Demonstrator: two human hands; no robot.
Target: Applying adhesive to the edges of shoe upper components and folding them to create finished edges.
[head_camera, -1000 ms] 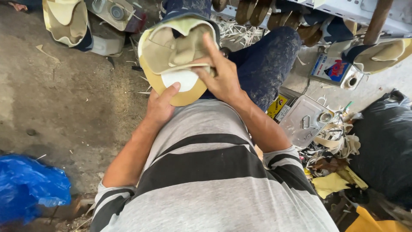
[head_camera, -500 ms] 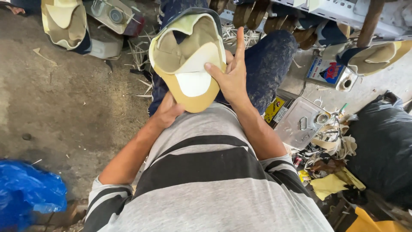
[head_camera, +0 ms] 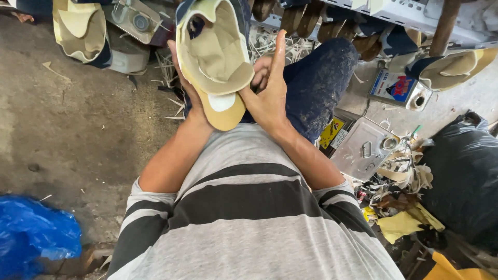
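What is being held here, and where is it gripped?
A tan shoe upper: left hand grips its left edge, right hand presses its right side.
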